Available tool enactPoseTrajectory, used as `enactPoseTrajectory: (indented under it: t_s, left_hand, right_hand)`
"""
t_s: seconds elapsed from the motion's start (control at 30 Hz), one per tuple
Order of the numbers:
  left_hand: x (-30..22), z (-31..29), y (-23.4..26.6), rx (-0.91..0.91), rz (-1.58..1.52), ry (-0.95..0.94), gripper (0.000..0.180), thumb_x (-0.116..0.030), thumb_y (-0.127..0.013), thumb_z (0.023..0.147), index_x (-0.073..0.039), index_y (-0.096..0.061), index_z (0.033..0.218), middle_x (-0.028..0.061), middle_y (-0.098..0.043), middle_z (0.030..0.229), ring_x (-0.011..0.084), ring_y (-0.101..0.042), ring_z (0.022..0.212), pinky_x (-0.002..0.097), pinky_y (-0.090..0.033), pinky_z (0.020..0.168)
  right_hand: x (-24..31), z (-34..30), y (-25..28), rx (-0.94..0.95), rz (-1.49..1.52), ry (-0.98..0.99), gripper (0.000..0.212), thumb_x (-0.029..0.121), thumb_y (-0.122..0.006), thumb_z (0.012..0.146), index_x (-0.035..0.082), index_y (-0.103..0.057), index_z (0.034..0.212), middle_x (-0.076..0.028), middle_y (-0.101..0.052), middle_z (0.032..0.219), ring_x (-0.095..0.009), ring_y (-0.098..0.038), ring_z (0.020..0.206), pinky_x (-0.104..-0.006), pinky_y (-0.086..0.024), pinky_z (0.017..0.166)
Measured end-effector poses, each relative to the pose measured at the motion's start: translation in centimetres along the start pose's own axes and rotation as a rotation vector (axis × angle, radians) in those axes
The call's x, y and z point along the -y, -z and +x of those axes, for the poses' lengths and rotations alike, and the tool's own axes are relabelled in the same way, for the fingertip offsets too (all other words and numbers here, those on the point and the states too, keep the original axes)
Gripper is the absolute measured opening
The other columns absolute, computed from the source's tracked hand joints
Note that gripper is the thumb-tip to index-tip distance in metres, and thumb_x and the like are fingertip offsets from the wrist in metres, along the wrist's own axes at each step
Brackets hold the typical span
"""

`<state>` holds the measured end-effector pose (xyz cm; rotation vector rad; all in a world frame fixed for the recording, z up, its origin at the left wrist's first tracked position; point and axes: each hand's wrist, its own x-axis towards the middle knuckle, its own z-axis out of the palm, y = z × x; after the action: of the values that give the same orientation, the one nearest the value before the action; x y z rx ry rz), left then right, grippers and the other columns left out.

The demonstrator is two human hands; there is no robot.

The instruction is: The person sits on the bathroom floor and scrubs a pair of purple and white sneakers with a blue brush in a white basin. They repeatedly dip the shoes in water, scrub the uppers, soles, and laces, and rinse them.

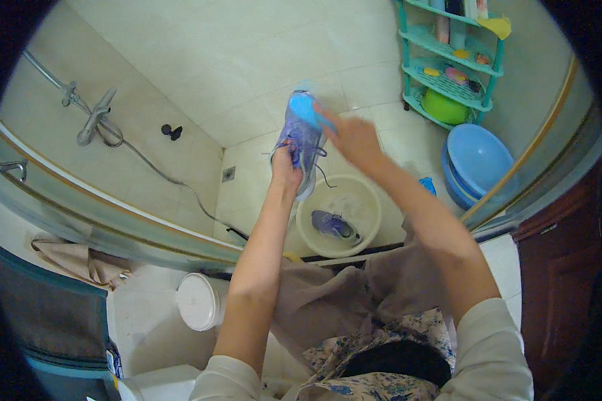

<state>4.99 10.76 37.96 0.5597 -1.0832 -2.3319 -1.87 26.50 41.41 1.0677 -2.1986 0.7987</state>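
A purple-grey sneaker [305,144] is raised above the basin, toe pointing away from me, a dark lace dangling from its side. My left hand [287,167] grips it at the shoe's opening, its fingers partly hidden inside. A bright blue brush [302,107] rests against the toe, and my right hand [358,140], somewhat blurred, is closed around its handle. Below, the pale round basin [373,234] holds sudsy water with a second purple sneaker [335,225] lying in it.
Blue basins [480,157] are stacked at the right, beside a green corner shelf [448,80] carrying bottles and soaps. A shower hose [180,182] runs down the left wall. A white lidded bucket [198,302] stands near my left arm. A curved glass enclosure edge [147,230] borders the floor.
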Motion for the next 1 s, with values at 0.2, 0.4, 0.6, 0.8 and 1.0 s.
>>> enactPoseTrajectory:
  t_s: [0.2,0.4,0.6,0.8,1.0]
  left_hand:
    - [-0.3,0.3,2.2,0.004,-0.173,0.215,0.021,-0.011,-0.037,0.085,-0.004,-0.054,0.096,0.0138,-0.059,0.093,0.028,-0.057,0.083,0.0424,-0.047,0.079]
    - [0.0,0.8,2.0,0.027,-0.097,0.217,0.026,-0.011,-0.035,0.085,0.0,-0.053,0.1,0.0162,-0.06,0.095,0.0302,-0.057,0.084,0.042,-0.047,0.08]
    - [-0.1,-0.2,0.7,0.012,-0.142,0.147,0.028,-0.007,-0.037,0.079,0.0,-0.053,0.101,0.0163,-0.058,0.099,0.0308,-0.056,0.088,0.0437,-0.046,0.082]
    - [0.7,2.0,2.8,0.014,-0.198,0.049,0.025,-0.012,-0.039,0.08,0.0,-0.056,0.094,0.0156,-0.06,0.094,0.0289,-0.057,0.089,0.0432,-0.045,0.084]
    - [0.9,4.4,6.0,0.162,-0.349,0.206,0.026,-0.012,-0.039,0.079,-0.001,-0.056,0.096,0.014,-0.06,0.093,0.0273,-0.057,0.088,0.0425,-0.046,0.081]
  right_hand:
    - [1.5,-3.3,0.2,0.039,0.189,0.051,0.043,0.03,-0.055,0.083,0.032,-0.045,0.125,-0.012,-0.053,0.051,-0.027,-0.055,0.045,-0.037,-0.043,0.042]
    - [0.4,3.1,0.3,-0.022,0.087,-0.067,0.041,0.033,-0.053,0.084,0.031,-0.047,0.124,-0.012,-0.059,0.064,-0.03,-0.059,0.056,-0.0411,-0.046,0.051]
    - [0.1,3.5,-1.2,0.009,0.209,-0.136,0.041,0.036,-0.048,0.086,0.032,-0.043,0.126,-0.014,-0.062,0.072,-0.031,-0.06,0.063,-0.0431,-0.047,0.058]
    - [2.8,-5.6,-2.5,0.076,0.265,-0.087,0.047,0.034,-0.051,0.084,0.031,-0.039,0.129,-0.011,-0.056,0.054,-0.029,-0.056,0.047,-0.0406,-0.044,0.044]
    - [2.6,-0.7,-1.0,0.038,0.069,0.043,0.045,0.034,-0.053,0.083,0.032,-0.043,0.127,-0.008,-0.053,0.05,-0.026,-0.055,0.043,-0.038,-0.043,0.043]
